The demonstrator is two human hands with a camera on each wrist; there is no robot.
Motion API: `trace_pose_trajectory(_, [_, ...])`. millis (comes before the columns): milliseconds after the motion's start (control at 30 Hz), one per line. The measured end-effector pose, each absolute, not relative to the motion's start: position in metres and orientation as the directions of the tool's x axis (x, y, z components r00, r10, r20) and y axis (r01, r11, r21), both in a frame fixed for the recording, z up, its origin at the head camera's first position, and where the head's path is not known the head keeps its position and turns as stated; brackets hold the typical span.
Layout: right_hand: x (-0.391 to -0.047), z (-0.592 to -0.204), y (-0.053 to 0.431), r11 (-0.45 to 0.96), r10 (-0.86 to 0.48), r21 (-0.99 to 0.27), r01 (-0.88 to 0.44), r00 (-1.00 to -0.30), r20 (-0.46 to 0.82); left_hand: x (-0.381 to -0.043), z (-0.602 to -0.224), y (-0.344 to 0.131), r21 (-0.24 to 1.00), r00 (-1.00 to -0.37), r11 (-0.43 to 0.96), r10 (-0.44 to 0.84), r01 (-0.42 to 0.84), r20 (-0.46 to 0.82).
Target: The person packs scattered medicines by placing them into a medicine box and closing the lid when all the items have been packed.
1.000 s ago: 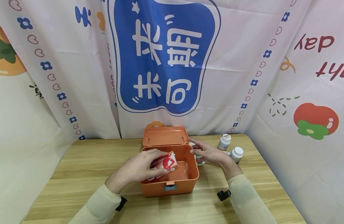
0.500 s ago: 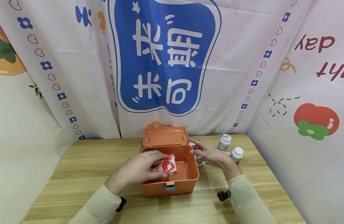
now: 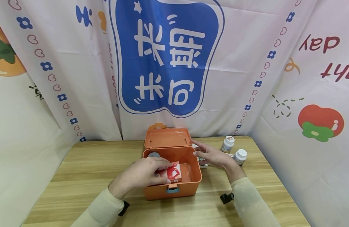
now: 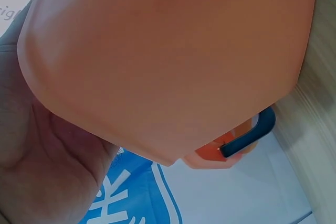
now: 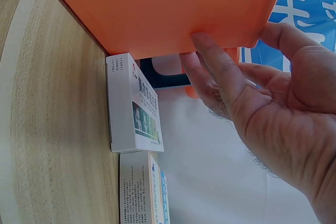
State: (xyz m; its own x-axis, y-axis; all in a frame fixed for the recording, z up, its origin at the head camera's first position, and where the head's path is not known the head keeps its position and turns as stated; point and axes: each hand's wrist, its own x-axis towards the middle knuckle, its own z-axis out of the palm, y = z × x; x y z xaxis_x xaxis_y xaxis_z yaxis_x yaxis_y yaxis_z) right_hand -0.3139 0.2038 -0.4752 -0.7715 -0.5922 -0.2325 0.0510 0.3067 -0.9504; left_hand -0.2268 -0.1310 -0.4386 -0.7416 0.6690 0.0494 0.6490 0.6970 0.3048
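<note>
An orange lidded storage box (image 3: 188,188) stands on the table with its lid (image 3: 168,138) raised at the back. My left hand (image 3: 143,171) reaches over its left wall and holds a red and white medicine carton (image 3: 173,172) inside, between thumb and fingers. The carton lies low in the box, close to its floor; its left part is hidden by the hand. My right hand (image 3: 215,156) touches the box's right side. In the right wrist view, its extended fingers (image 5: 223,66) rest against the orange outer wall (image 5: 168,9).
Two white pill bottles (image 3: 227,144) (image 3: 240,156) stand at the back right. To the right of the box, partly behind my right hand, lie a white and green medicine carton (image 5: 136,103) and another carton (image 5: 142,187). A curtain hangs behind the wooden table (image 3: 106,151).
My left hand has lowered the medicine carton, which has gone from tilted to lying flatter. A grey round shape now shows at the box's back left. My right hand has stayed put.
</note>
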Motion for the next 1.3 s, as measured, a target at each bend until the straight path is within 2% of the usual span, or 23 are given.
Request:
trace_pose_trajectory(533, [-0.314, -0.476, 0.204, 0.290, -0.598, -0.956, 0.053, -0.769, -0.224, -0.226, -0.438, -0.135, 0.328, -0.751, 0.702, 0.659, 0.632, 0.037])
trace_pose_trajectory(967, [-0.313, -0.475, 0.204, 0.280, -0.602, -0.958, 0.059, -0.767, -0.223, -0.235, -0.428, -0.151, 0.405, -0.798, 0.699, 0.580, 0.590, 0.163])
trace_pose_trajectory(1300, [-0.314, -0.476, 0.204, 0.281, -0.603, -0.957, 0.068, -0.764, -0.231, -0.243, -0.425, -0.167, 0.468, -0.837, 0.702, 0.511, 0.537, 0.193])
